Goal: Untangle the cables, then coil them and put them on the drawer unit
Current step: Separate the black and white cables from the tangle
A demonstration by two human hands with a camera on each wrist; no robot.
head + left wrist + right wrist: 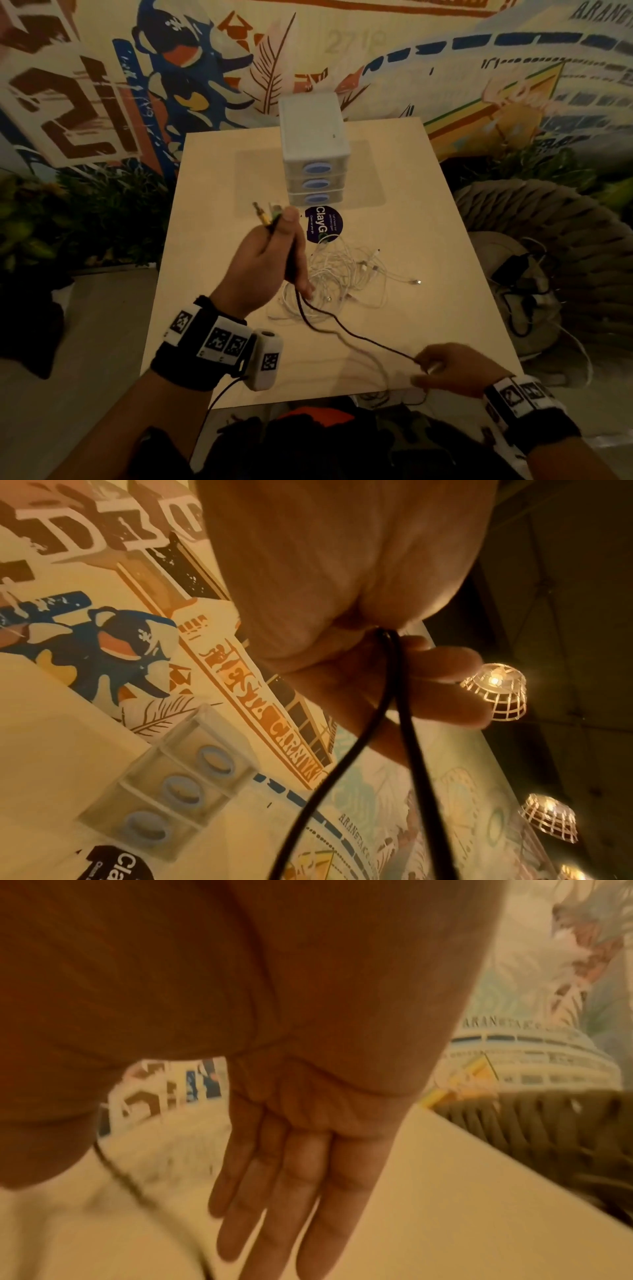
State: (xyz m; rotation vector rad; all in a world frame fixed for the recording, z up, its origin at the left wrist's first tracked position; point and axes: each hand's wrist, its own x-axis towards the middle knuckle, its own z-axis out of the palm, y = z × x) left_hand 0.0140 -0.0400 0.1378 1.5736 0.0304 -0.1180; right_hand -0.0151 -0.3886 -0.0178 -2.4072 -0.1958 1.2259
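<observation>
My left hand (270,253) is raised over the table and grips a black cable (356,337), whose yellow and green plug ends (265,214) stick out above the fist. In the left wrist view two strands of the black cable (407,723) hang down from the curled fingers (445,685). The cable sags toward my right hand (445,368) near the front right edge, where thumb and forefinger pinch it. My right hand (308,1150) keeps its other fingers straight, with the blurred cable (126,1180) beside them. A tangle of white cables (346,277) lies mid-table. The white drawer unit (313,147) stands at the back.
A round dark sticker (323,224) sits in front of the drawer unit (178,785). The light wooden table (212,274) has bare surface at left. A woven chair (548,240) with dark cables on its cushion stands to the right. A painted mural wall is behind.
</observation>
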